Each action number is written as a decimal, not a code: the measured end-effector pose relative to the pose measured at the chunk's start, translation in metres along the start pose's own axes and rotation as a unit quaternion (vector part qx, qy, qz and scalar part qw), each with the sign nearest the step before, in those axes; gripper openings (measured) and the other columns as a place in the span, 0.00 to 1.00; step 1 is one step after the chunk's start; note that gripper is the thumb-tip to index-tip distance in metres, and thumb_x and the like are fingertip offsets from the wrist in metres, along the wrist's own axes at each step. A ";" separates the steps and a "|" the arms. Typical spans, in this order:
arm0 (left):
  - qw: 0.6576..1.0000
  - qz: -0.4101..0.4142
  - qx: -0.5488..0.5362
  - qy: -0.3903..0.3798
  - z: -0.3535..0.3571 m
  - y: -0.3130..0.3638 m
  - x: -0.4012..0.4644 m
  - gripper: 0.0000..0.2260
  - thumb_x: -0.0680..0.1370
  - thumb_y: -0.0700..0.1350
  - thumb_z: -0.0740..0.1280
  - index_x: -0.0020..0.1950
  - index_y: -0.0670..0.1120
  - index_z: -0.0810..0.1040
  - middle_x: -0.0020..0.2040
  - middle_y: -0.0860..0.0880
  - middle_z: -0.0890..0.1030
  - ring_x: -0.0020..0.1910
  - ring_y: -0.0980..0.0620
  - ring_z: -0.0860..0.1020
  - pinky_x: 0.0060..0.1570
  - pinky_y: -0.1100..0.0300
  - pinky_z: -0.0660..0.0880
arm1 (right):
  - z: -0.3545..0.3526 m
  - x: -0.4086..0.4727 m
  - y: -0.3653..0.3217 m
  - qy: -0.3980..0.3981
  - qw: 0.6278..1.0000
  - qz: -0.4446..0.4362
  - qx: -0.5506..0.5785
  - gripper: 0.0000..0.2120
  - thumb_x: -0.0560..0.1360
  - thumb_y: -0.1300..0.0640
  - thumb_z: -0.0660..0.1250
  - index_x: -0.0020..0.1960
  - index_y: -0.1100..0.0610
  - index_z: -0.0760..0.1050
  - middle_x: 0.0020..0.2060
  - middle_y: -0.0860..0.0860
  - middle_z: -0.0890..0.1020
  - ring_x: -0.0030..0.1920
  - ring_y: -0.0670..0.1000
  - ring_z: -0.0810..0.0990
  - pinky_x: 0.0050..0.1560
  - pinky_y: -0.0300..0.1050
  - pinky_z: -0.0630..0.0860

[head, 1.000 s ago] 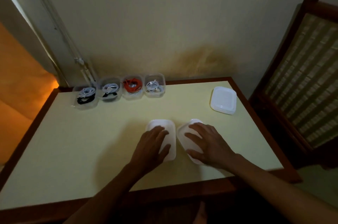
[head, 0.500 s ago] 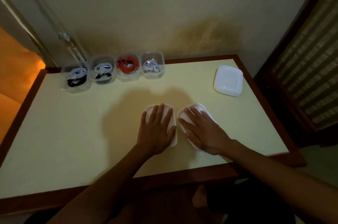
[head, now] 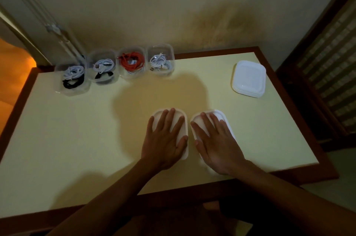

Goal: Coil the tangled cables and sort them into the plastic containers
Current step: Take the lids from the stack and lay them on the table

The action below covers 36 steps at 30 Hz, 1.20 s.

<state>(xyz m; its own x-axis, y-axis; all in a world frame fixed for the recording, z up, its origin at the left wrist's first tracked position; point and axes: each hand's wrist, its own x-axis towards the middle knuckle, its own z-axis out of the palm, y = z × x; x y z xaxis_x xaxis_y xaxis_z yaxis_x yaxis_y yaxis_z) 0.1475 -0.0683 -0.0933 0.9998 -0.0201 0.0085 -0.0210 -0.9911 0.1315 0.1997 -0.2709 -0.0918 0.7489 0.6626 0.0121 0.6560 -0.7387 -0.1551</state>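
Several clear plastic containers stand in a row at the table's far left. The leftmost container (head: 72, 78) holds white and black coiled cables, the second (head: 102, 71) white and black ones, the third (head: 131, 63) an orange cable, the fourth (head: 160, 61) a white cable. Near the front edge, my left hand (head: 165, 140) lies flat with fingers spread on a white lid (head: 184, 118). Beside it, my right hand (head: 215, 140) lies flat on a second white lid (head: 221, 115). Neither hand grips anything.
A stack of white lids (head: 248, 78) sits at the far right of the yellow table (head: 77, 139), which has a brown wooden rim. A wall runs behind the table. A wooden chair with a woven back (head: 327, 74) stands to the right.
Both hands stay flat on the two lids; the fingers have spread a little. The view has shifted slightly, so the table sits a bit differently in frame.
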 end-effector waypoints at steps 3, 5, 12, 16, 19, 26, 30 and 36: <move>1.000 0.001 -0.001 -0.010 -0.004 0.001 0.000 0.29 0.80 0.63 0.43 0.79 0.54 0.52 0.80 0.46 0.50 0.79 0.46 0.49 0.74 0.39 0.51 | 0.002 -0.001 -0.001 0.015 1.000 0.011 -0.007 0.26 0.82 0.44 0.47 0.78 0.51 0.60 0.78 0.58 0.59 0.78 0.62 0.56 0.73 0.63 0.60; 1.000 -0.001 -0.010 -0.017 -0.006 0.002 0.000 0.29 0.79 0.64 0.42 0.79 0.55 0.49 0.80 0.47 0.49 0.79 0.47 0.47 0.74 0.39 0.49 | 0.001 0.000 -0.001 0.036 0.999 0.011 0.001 0.26 0.82 0.44 0.48 0.75 0.54 0.65 0.75 0.59 0.65 0.76 0.62 0.61 0.70 0.66 0.65; 0.985 -0.034 -0.159 -0.057 -0.034 -0.009 0.010 0.29 0.74 0.65 0.54 0.69 0.51 0.72 0.75 0.48 0.66 0.74 0.49 0.62 0.72 0.46 0.54 | -0.037 0.001 0.011 0.216 0.963 0.025 0.156 0.21 0.80 0.49 0.58 0.68 0.60 0.72 0.71 0.56 0.72 0.73 0.55 0.66 0.74 0.55 0.58; 0.970 -0.069 -0.227 0.053 -0.057 -0.002 0.040 0.10 0.77 0.48 0.68 0.57 0.47 0.81 0.57 0.48 0.82 0.57 0.46 0.78 0.59 0.50 0.72 | -0.063 0.032 0.099 0.210 0.946 0.186 0.160 0.16 0.78 0.64 0.62 0.64 0.61 0.76 0.61 0.58 0.80 0.61 0.60 0.77 0.61 0.51 0.72; 0.966 -0.047 -0.246 0.070 -0.059 0.020 0.079 0.07 0.76 0.45 0.69 0.53 0.46 0.82 0.52 0.47 0.83 0.51 0.46 0.79 0.55 0.52 0.73 | -0.063 0.048 0.155 0.073 0.973 0.218 -0.017 0.17 0.77 0.63 0.61 0.65 0.56 0.76 0.60 0.56 0.80 0.58 0.59 0.76 0.56 0.52 0.73; 0.975 0.042 -0.219 -0.007 -0.026 0.079 0.169 0.09 0.77 0.47 0.66 0.56 0.50 0.80 0.53 0.48 0.83 0.53 0.48 0.78 0.56 0.51 0.74 | -0.047 0.058 0.182 0.016 0.984 0.097 -0.146 0.13 0.72 0.65 0.64 0.55 0.63 0.78 0.51 0.60 0.80 0.53 0.62 0.75 0.47 0.52 0.71; 0.981 0.070 -0.177 -0.023 -0.017 0.112 0.203 0.11 0.76 0.44 0.66 0.58 0.48 0.79 0.55 0.47 0.81 0.57 0.45 0.75 0.58 0.51 0.72 | -0.045 0.053 0.190 0.048 0.991 0.117 -0.053 0.07 0.72 0.63 0.63 0.48 0.62 0.77 0.47 0.58 0.78 0.47 0.60 0.74 0.42 0.49 0.71; 0.986 0.165 -0.019 -0.031 -0.013 0.152 0.226 0.16 0.77 0.42 0.63 0.65 0.47 0.75 0.59 0.46 0.78 0.59 0.45 0.73 0.56 0.50 0.71 | -0.058 0.028 0.213 0.217 0.966 0.138 0.036 0.05 0.72 0.61 0.65 0.45 0.60 0.78 0.41 0.55 0.80 0.43 0.57 0.76 0.41 0.48 0.71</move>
<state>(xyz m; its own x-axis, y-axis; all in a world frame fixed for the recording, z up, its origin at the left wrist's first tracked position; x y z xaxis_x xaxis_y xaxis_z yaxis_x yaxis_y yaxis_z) 0.3703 -0.2220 -0.0586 0.9371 -0.3489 -0.0044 -0.3433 -0.9240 0.1684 0.3661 -0.4168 -0.0670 0.8733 0.3152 0.3714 0.4292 -0.8586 -0.2805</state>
